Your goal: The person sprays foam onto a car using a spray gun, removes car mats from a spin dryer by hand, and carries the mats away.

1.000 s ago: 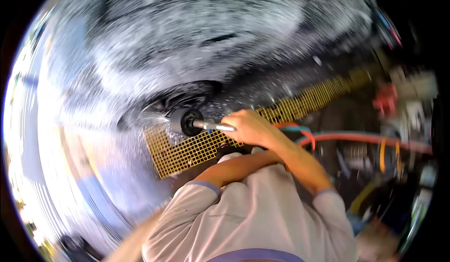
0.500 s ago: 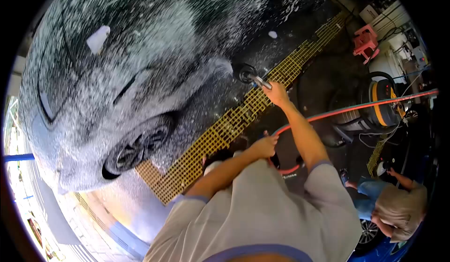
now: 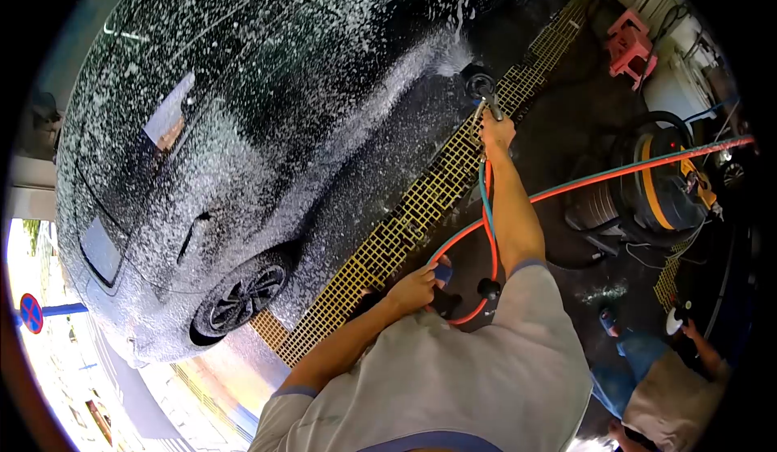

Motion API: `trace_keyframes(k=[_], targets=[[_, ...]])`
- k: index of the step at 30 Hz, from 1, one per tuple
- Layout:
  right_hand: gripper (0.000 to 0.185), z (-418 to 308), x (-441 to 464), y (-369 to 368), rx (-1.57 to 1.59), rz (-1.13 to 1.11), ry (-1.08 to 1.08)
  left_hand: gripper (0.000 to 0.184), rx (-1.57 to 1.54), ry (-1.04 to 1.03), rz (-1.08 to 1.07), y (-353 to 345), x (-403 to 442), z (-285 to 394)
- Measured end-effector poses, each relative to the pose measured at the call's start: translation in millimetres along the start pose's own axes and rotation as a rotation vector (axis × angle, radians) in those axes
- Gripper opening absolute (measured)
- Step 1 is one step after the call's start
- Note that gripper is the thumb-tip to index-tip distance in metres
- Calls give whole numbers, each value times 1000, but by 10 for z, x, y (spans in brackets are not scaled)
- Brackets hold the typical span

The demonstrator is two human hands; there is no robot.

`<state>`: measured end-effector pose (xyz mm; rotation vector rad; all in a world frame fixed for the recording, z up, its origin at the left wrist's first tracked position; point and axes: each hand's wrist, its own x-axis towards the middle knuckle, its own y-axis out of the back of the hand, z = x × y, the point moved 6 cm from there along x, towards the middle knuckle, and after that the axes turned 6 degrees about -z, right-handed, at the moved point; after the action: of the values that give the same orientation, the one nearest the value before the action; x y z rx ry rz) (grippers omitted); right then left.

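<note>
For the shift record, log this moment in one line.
right hand: holds sprayer; left hand: holds hose; spray: on foamy car

A red stool [image 3: 630, 47] is seen beyond a black-and-yellow vacuum cleaner [image 3: 657, 191]; yellow grating [image 3: 390, 238] is stretched along the dark floor [image 3: 554, 148]; a round red-and-blue sign [image 3: 31, 314] and, at lower right, another person [image 3: 673, 402] are also seen

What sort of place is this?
Most likely a car wash: a dark car is spattered with white foam, square-holed yellow grating runs along the floor, and the right hand holds a round-headed black and silver spray gun.
</note>
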<state>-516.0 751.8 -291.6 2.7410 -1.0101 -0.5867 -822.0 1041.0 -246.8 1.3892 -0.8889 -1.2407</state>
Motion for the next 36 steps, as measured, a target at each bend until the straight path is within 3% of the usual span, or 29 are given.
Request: trace_keyframes(k=[2, 4, 7, 8, 9, 11, 14, 16, 18, 20, 24, 26, 27, 29, 34, 36], targets=[[28, -152, 33, 84, 143, 12, -17, 20, 3, 16, 7, -5, 49, -75], [27, -333, 19, 133, 2, -37, 71, 20, -3, -4, -18, 91, 99, -139], [23, -664, -258, 211, 96, -196, 92, 19, -36, -53, 28, 166, 187, -213], [22, -874, -446, 254, 92, -241, 271, 19, -62, -89, 72, 162, 203, -228], [23, -1021, -586, 287, 66, -272, 298, 17, -34, -130, 2, 87, 270, -230], [24, -1404, -909, 389, 24, -327, 415, 14, -88, -137, 186, 421, 355, -266], [23, -1757, -1284, 581, -116, -381, 606, 13, -95, -203, 200, 490, 497, -217], [23, -1916, -1283, 730, -69, -374, 603, 13, -33, -243, 171, 636, 593, -216], [24, -2090, -1161, 923, -77, -365, 520, 13, -27, -296, 352, 955, 695, -165], [28, -2264, -793, 1099, -218, -148, 658, 11, -43, -321, 331, 1370, 892, -83], [27, -2745, -168, 1469, -190, 0, 638, 15, -56, -284, 415, 1789, 1369, -202], [26, -2981, -88, 1622, -90, -1, 488, 16, -131, -275, 444, 1923, 1511, -275], [27, -3088, 39, 1683, -162, 74, 547, 15, -60, -267, 471, 2027, 1534, -307], [28, -3244, 218, 1777, -247, 174, 584, 17, 7, -263, 526, 2121, 1578, -395], [28, -3572, 451, 1931, -126, 240, 646, 24, -21, -336, 521, 2129, 1800, -656], [33, -3671, 674, 1922, -357, 318, 553, 25, -8, -392, 505, 2065, 1894, -800]])
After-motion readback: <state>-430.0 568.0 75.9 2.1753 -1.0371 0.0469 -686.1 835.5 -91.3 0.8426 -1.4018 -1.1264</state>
